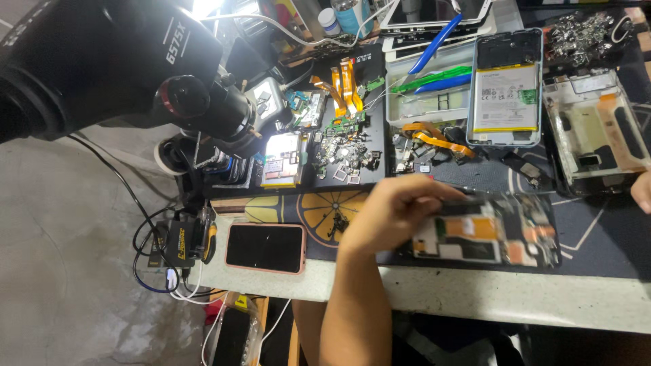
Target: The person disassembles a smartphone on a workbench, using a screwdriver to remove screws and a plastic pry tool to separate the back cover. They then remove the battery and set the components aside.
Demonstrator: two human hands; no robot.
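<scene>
My left hand [392, 213] reaches in from the bottom centre and is closed on a thin dark tool [468, 193] that points right. It hovers at the left end of an opened phone [491, 236], which lies flat on the dark work mat [597, 237] with its orange and copper insides showing; motion blurs it. Only a sliver of my right hand [641, 191] shows at the right edge, beside a stripped phone frame [593, 132]. Its fingers are out of sight.
A black microscope [129, 68] fills the upper left. A pink-cased phone [264, 248] lies near the front edge. Behind the hand are a pile of small parts [346, 154], orange flex cables [344, 85], blue and green pry tools [439, 80] and a phone with exposed battery [507, 88]. Cables hang at left [152, 251].
</scene>
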